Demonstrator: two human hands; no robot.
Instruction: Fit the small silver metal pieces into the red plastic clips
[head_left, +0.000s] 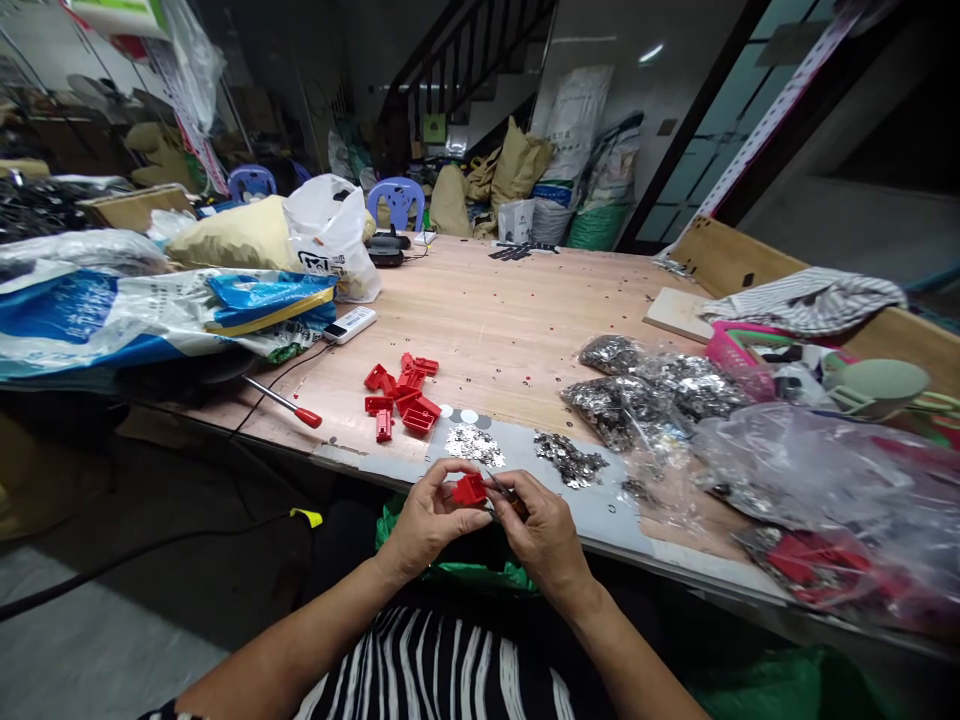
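Observation:
My left hand (pixel 431 515) pinches a small red plastic housing (pixel 470 489) between thumb and fingers, just off the table's front edge. Close beside it, my right hand (pixel 541 525) is closed around a thin pointed metal tool (pixel 496 484), its tip by the housing; the fingers hide most of it. Beyond my hands lie a pile of shiny silver metal pieces (pixel 474 445) and a darker pile of small metal parts (pixel 571 460) on a grey sheet (pixel 517 425). More red plastic housings (pixel 405 392) are heaped to the left.
Clear bags of metal parts (pixel 619 400) and a pink basket (pixel 739 355) crowd the right side. A red-tipped lever (pixel 304 415) juts out at left, near a white device (pixel 350 325) with a cable. Sacks and bags (pixel 255 235) cover the left end. Green plastic (pixel 480 575) hangs below my hands.

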